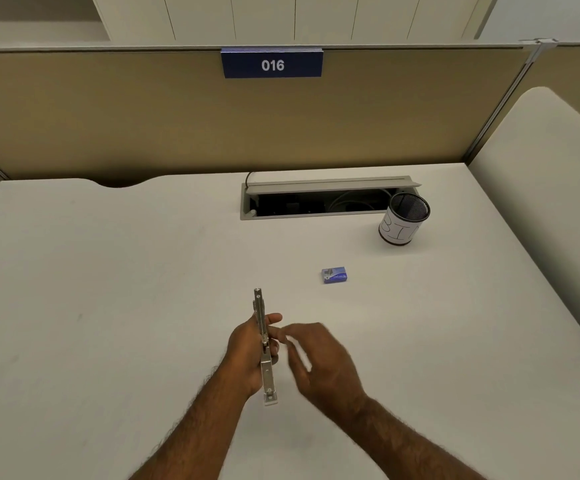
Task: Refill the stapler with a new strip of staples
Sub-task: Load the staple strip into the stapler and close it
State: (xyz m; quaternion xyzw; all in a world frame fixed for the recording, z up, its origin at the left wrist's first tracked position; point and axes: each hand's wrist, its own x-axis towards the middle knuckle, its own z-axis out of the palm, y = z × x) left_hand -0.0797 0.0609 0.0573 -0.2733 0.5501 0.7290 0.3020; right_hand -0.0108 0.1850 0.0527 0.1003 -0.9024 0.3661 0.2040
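your left hand (247,351) gripped the opened stapler (264,344) above the near middle of the desk (108,271). your right hand (319,358) hovered beside it, fingers relaxed, holding nothing. staple box (334,275) lay farther right; mesh cup (403,219) near the far-right edge.

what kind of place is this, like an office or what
Most likely an office cubicle workstation. A tan partition carries a blue number plate reading 016, the white desk has a built-in cable tray, and a mesh pen cup stands on it.
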